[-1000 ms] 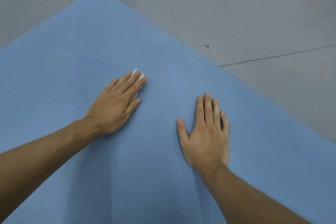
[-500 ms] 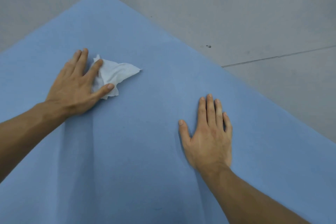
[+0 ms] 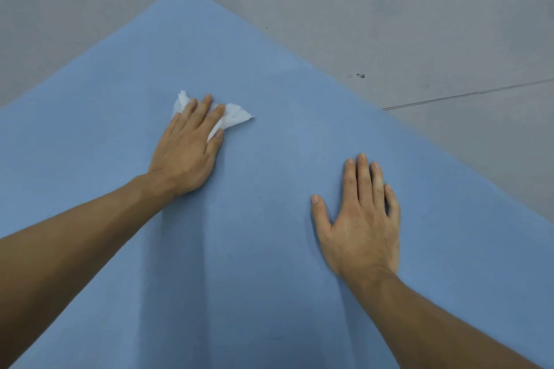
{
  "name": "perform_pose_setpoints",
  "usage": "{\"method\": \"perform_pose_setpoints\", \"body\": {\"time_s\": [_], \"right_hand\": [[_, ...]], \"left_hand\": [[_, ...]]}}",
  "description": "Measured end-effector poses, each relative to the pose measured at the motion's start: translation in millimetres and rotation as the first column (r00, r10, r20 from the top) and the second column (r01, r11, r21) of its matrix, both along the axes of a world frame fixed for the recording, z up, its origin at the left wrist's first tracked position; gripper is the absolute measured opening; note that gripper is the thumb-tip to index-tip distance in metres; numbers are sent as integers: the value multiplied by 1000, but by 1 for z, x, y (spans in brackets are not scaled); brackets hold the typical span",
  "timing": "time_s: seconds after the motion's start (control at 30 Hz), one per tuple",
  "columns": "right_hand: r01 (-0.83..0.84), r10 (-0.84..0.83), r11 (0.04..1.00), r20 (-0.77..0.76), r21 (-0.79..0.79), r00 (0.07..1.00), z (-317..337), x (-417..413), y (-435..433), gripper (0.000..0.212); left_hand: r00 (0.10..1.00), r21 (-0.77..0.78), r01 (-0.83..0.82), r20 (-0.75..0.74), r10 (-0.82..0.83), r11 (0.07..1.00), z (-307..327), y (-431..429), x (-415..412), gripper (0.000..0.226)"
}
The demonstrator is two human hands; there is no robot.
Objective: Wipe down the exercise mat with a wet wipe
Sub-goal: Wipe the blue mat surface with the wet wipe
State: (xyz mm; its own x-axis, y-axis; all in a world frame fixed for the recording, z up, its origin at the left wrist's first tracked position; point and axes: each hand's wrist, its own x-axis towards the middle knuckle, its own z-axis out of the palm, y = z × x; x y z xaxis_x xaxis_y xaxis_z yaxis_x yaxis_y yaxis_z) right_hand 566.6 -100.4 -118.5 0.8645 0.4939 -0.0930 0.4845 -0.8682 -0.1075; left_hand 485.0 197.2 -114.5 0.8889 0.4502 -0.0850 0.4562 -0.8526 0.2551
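The left hand, fingers straight, presses the wet wipe onto the exercise mat just left of frame centre, having swept back from the left. The right hand stays spread flat at lower right, bracing the mat. The wiping seems mid-course, going side to side.

Held the left arm in from the lower left, left hand palm-down, fingers straight and close together, thumb apparently pressed flat too. Kept the right hand flat, fingers straight, thumb spread, right forearm angled in from lower right.
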Motion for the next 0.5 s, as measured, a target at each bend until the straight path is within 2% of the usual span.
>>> {"method": "perform_pose_setpoints", "body": {"time_s": [0.2,0.3,0.4,0.5], "right_hand": [[3,-3,1000,0,12,1000,2,0,1,85],[5,-5,1000,-2,12,1000,2,0,2,84],[-2,2,1000,-2,4,1000,1,0,1,85],[-2,2,1000,3,5,1000,1,0,1,84]], "left_hand": [[953,0,299,-60,-298,954,9,-67,-16,61],[915,-6,395,-88,-394,918,7,-74,-24,62],[919,12,384,-100,-381,923,9,-47,-29,67],[968,27,236,-92,-233,971,11,-2,-39,72]]}}
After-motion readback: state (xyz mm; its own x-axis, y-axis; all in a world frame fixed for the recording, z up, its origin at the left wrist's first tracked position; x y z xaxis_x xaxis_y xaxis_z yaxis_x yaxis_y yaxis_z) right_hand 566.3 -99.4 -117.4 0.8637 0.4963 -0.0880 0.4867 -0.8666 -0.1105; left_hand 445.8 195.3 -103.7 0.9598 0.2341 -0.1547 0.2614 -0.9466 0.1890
